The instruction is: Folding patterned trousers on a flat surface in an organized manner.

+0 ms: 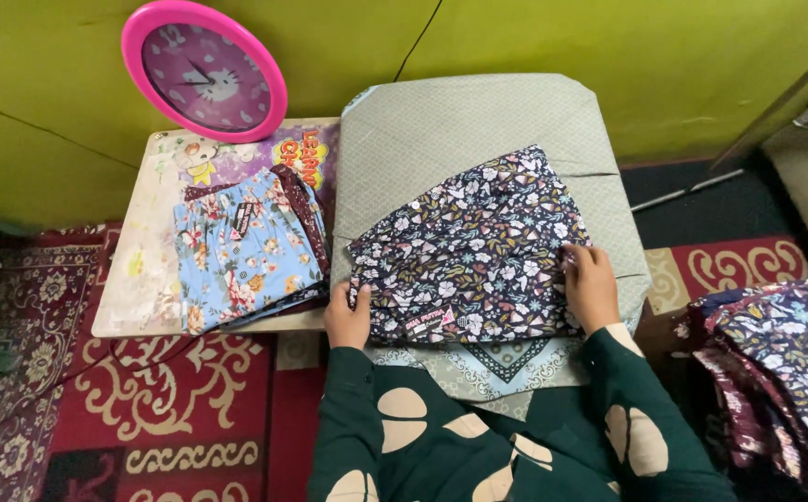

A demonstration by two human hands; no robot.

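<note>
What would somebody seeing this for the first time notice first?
Probably the dark navy floral garment spread on the grey padded board at centre, with the left hand on its lower left edge and the right hand on its right edge. Next, the bright pink round clock leaning against the green wall at upper left. Below it, a light blue floral folded stack lies on a small table.

1 clock (pixel 204 72), 2 tables (pixel 134 279), 1 navy floral garment (pixel 473 251), 2 hands (pixel 348 321).
</note>
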